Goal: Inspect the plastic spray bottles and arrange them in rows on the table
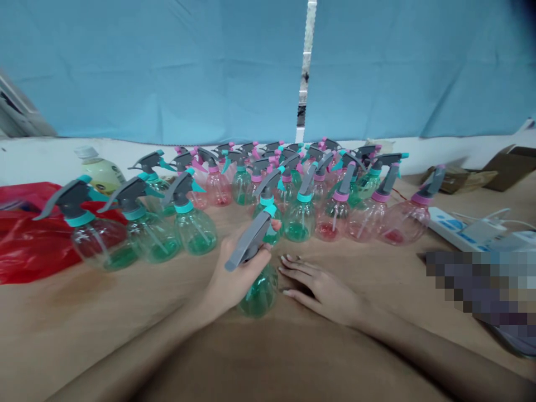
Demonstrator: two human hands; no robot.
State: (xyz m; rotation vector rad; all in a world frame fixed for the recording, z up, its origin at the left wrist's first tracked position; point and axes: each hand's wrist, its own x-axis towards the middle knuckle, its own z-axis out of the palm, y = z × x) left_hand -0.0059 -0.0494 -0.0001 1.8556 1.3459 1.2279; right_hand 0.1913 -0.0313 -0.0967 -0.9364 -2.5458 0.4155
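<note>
My left hand [232,276] is wrapped round the neck and grey trigger head of a green spray bottle [258,291] that stands tilted on the brown table [84,318] near me. My right hand [320,287] lies flat on the table just right of that bottle, fingers stretched out and pointing left, close to its base. Behind them stand several spray bottles in rows: green ones with teal collars [195,226] on the left, pink ones with pink collars [402,220] on the right.
A red plastic bag [29,240] lies at the left edge, with a yellowish capped bottle [100,170] behind it. A white power strip [454,226] and cardboard boxes [508,164] sit at the right. A blue curtain [167,67] hangs behind the table.
</note>
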